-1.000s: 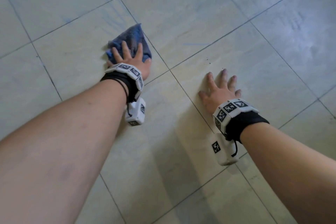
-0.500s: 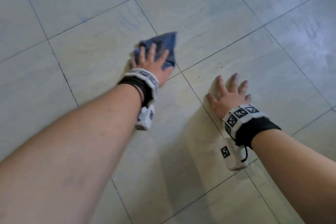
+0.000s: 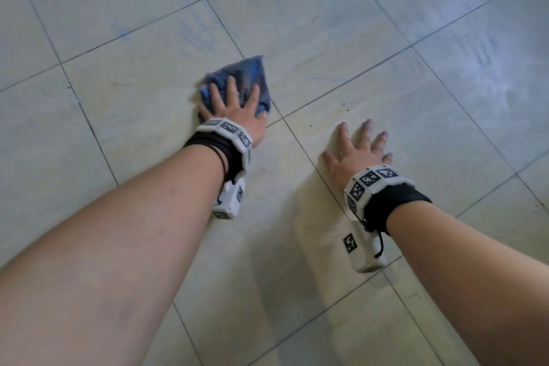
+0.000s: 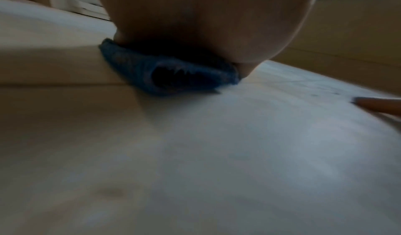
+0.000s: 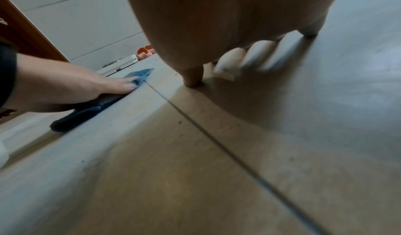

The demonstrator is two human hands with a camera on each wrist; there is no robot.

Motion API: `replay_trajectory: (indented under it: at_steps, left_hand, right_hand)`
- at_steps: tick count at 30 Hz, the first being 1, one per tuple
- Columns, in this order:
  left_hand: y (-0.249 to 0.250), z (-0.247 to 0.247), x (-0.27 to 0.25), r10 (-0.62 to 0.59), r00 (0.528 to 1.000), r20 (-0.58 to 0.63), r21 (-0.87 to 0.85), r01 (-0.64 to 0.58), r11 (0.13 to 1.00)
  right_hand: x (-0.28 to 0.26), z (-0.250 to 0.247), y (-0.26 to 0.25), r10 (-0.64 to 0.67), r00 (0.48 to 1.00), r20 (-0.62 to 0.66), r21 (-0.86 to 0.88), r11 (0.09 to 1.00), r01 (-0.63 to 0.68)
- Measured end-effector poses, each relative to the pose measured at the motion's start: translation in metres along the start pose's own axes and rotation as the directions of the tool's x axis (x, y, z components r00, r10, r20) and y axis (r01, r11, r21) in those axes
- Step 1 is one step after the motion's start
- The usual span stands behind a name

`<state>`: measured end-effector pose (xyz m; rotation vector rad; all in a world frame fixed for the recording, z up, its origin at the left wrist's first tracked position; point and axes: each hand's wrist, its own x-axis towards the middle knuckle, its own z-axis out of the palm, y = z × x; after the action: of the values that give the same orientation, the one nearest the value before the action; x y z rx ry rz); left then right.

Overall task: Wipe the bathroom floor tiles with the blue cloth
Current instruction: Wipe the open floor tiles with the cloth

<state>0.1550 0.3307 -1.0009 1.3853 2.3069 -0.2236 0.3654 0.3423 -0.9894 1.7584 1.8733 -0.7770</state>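
A crumpled blue cloth (image 3: pixel 246 74) lies on the pale floor tiles (image 3: pixel 341 24), just left of a grout line. My left hand (image 3: pixel 233 104) presses flat on it with its fingers spread and straight. From the left wrist view the cloth (image 4: pixel 169 77) shows squashed under the palm. My right hand (image 3: pixel 356 148) rests flat on a bare tile to the right, fingers splayed, holding nothing. The right wrist view shows the left hand (image 5: pixel 91 86) on the cloth (image 5: pixel 86 113) and my right fingertips (image 5: pixel 228 62) on the floor.
Dark specks (image 3: pixel 344 107) dot the tile ahead of my right hand. Faint blue streaks (image 3: pixel 196 36) mark the tiles beyond the cloth. A tiled wall (image 5: pixel 76 24), a wooden door frame (image 5: pixel 26 33), a white flat object (image 5: pixel 121 64) and orange slippers (image 5: pixel 145 52) stand at the floor's far edge.
My left hand slid the cloth rightwards across the tile, towards the grout line and my right hand. The right hand has stayed planted on its tile.
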Motion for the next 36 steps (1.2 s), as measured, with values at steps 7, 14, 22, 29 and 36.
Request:
replay_trajectory:
  at_steps: [7, 14, 22, 29, 36]
  left_hand:
    - [0.084, 0.019, -0.023, 0.216, 0.973, 0.085, 0.011, -0.218, 0.976]
    - [0.122, 0.022, -0.016, 0.267, 0.961, 0.075, 0.043, -0.271, 0.962]
    - [0.166, 0.014, 0.008, 0.193, 0.978, 0.076, 0.026, -0.196, 0.980]
    - [0.129, -0.008, 0.042, 0.088, 0.996, 0.025, -0.018, -0.088, 0.996]
    - [0.069, -0.017, 0.044, -0.046, 0.999, 0.018, -0.018, 0.046, 0.999]
  right_hand:
    - [0.000, -0.003, 0.017, -0.043, 0.999, -0.026, -0.029, 0.999, 0.042]
    - [0.004, -0.008, 0.065, 0.078, 0.995, -0.064, 0.039, 0.996, -0.076]
    - [0.014, -0.009, 0.064, 0.090, 0.992, -0.084, 0.040, 0.995, -0.087]
    - [0.014, -0.012, 0.065, 0.064, 0.996, -0.066, 0.047, 0.997, -0.061]
    - [0.013, -0.014, 0.063, 0.070, 0.997, -0.035, 0.039, 0.997, -0.068]
